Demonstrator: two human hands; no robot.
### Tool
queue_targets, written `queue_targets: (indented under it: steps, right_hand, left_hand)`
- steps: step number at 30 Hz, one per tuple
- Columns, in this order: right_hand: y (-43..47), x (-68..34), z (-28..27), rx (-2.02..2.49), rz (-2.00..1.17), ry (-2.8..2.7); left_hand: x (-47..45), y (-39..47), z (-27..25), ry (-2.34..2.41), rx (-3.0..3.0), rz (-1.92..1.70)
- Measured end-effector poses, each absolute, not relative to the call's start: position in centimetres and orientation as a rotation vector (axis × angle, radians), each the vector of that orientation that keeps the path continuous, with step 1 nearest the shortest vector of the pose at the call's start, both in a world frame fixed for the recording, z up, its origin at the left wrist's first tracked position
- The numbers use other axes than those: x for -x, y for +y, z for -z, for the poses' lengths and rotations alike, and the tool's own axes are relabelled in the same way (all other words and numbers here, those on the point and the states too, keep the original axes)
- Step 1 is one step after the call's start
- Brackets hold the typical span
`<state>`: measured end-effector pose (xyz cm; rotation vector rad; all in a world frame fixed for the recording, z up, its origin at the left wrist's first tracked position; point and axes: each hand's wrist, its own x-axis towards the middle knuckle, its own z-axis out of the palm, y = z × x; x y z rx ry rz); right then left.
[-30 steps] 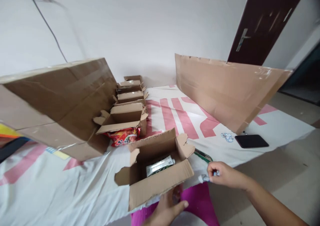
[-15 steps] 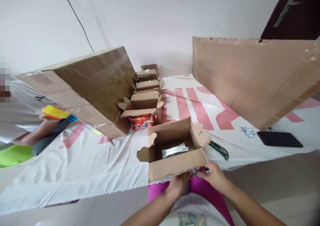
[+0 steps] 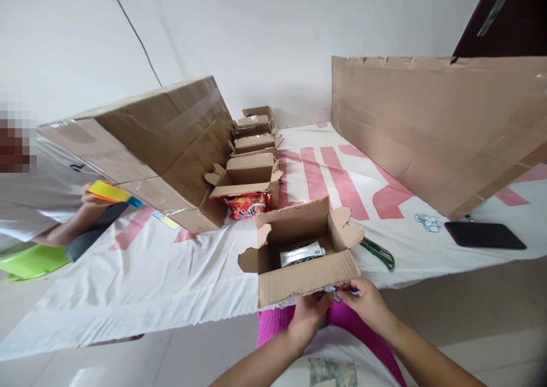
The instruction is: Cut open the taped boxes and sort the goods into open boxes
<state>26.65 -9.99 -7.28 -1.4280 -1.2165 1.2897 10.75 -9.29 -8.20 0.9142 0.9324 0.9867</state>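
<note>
An open cardboard box (image 3: 307,276) stands at the table's front edge with its flaps spread. Inside it lies a white and green tube (image 3: 302,254). Just below the box's near flap, my left hand (image 3: 311,310) and my right hand (image 3: 361,298) come together with bent, closed fingers. Between them is a small bluish-white thing (image 3: 334,294), too small and too covered to name. It seems pinched by the right fingers and touched by the left. A green utility knife (image 3: 379,253) lies on the cloth right of the box.
Several open boxes (image 3: 249,176) run back in a row, a red noodle packet (image 3: 248,206) beside the nearest. Large cardboard panels stand left (image 3: 166,142) and right (image 3: 427,125). A black phone (image 3: 485,235) lies at right. At left, another person's hand (image 3: 92,196) holds yellow and blue pieces.
The view has shifted slightly, so everything sits a little further right. My fingers have moved a little around the small bluish-white thing; the box and tube stay put.
</note>
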Motion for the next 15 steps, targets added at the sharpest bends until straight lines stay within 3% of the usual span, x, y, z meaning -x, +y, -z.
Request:
queue_targets:
  steps: [11, 15]
  right_hand:
    - [-10.9, -26.8, 6.0, 1.321, -1.573, -1.017]
    - [-11.0, -27.4, 6.3, 1.382, -1.508, -1.033]
  left_hand:
    - [-10.4, -9.9, 6.4, 1.035, -0.861, -1.015]
    - [-10.4, -9.8, 6.7, 1.033, -0.845, -1.021]
